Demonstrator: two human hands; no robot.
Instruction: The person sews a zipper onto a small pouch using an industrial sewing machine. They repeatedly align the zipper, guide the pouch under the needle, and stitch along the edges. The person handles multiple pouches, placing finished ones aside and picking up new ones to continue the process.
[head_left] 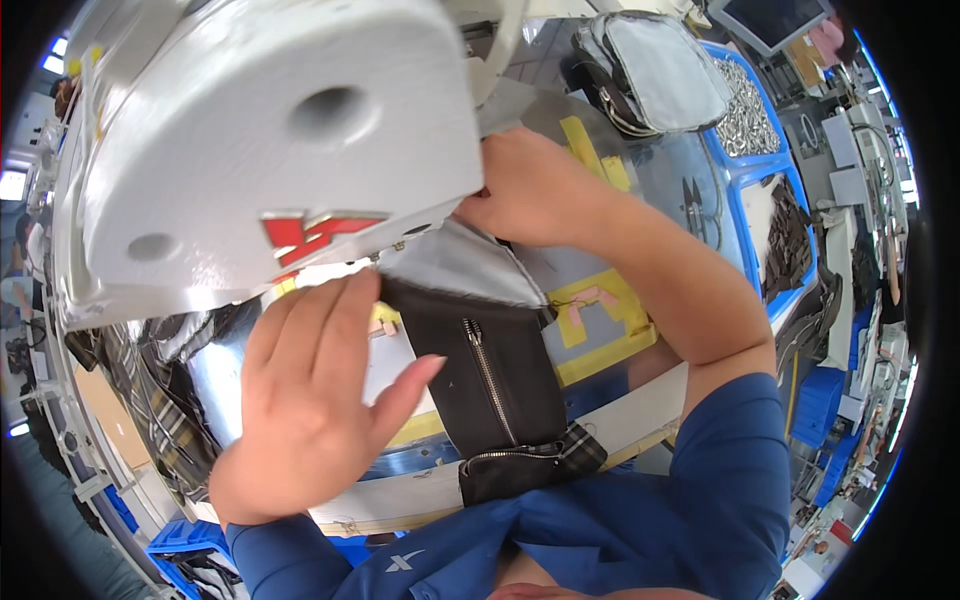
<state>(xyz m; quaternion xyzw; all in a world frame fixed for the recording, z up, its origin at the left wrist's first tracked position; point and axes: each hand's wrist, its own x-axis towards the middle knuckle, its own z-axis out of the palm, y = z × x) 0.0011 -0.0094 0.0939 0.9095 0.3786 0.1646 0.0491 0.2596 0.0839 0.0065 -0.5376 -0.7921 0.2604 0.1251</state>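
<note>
1. At the near edge of the white machine (400,100), the dark cloth piece (525,375) with a zipper (488,375) lies toward the person, its grey lining (455,268) running beneath the machine.
2. The left hand (310,390) is open, fingers straight, beside the cloth's far left corner; the right hand (520,190) curls at the machine's right, but its fingertips are hidden, so I can't tell its grip.
3. I'd keep the layers flat, fingertips clear of the machine's underside.
4. Markings: a red emblem (312,230) on the machine, a white mark (405,562) on the blue shirt (470,550); no readable words.
</note>
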